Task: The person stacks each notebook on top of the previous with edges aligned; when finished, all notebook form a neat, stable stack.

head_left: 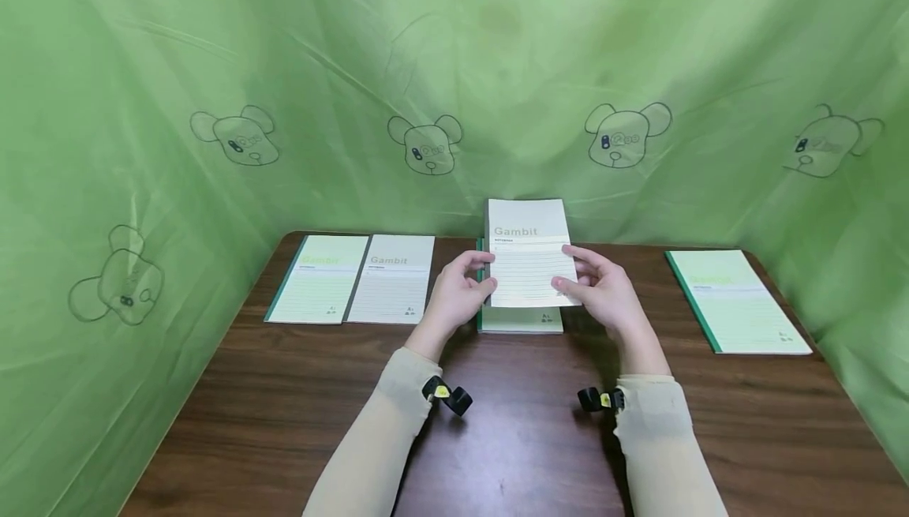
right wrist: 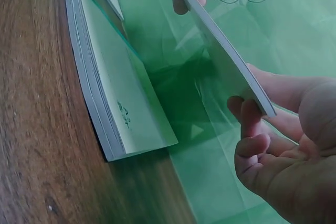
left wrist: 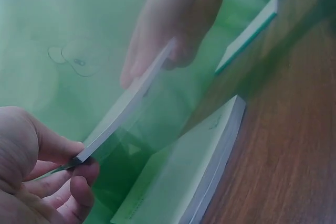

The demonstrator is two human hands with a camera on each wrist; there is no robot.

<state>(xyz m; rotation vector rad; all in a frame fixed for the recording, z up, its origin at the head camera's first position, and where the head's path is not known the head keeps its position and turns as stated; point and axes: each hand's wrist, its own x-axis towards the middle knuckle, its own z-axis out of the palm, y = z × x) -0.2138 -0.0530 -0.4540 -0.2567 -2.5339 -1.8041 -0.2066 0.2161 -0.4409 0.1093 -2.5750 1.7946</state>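
Observation:
A white notebook (head_left: 529, 264) with a dark grey spine and "Gambit" on its cover is held up between both hands. On its left edge the left hand (head_left: 458, 288) pinches the spine side with thumb and fingers. The right hand (head_left: 604, 288) pinches the opposite edge. Directly beneath lies a stack of notebooks (head_left: 521, 322), the top one green-spined; in the right wrist view the stack (right wrist: 113, 93) shows more than one layer of pages. A gap separates the held notebook (right wrist: 223, 51) from the stack.
To the left on the brown table (head_left: 497, 438) lie a green-spined notebook (head_left: 316, 280) and a grey-spined notebook (head_left: 390, 280), side by side. Another green-spined notebook (head_left: 738, 304) lies at the right. A green curtain (head_left: 511, 67) with bear drawings stands behind the table.

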